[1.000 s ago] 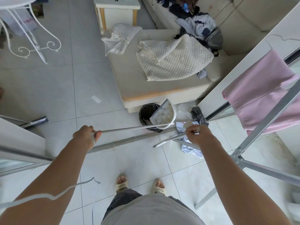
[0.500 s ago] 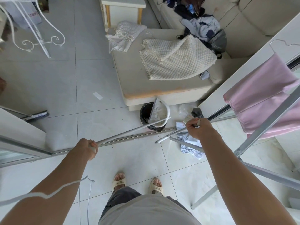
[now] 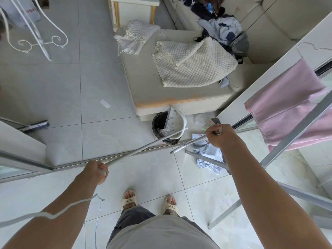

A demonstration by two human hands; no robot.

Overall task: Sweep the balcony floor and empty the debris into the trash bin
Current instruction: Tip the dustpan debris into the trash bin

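Head view. Left hand (image 3: pixel 95 172): grip closed round the end of the long dustpan handle (image 3: pixel 142 150). White dustpan (image 3: pixel 175 123) tipped steeply over the black trash bin (image 3: pixel 159 125), its front edge down inside the bin mouth; debris visible in the pan. Bin stands on the tiled floor (image 3: pixel 111 135) against the cream ottoman (image 3: pixel 161 97), just beyond the sliding-door track (image 3: pixel 75 163). Right hand (image 3: pixel 220 136): grip closed round the top of a second white pole (image 3: pixel 186 144) slanting down-left; cannot tell what its lower end carries. Pink towel (image 3: pixel 285 106) hangs at right.
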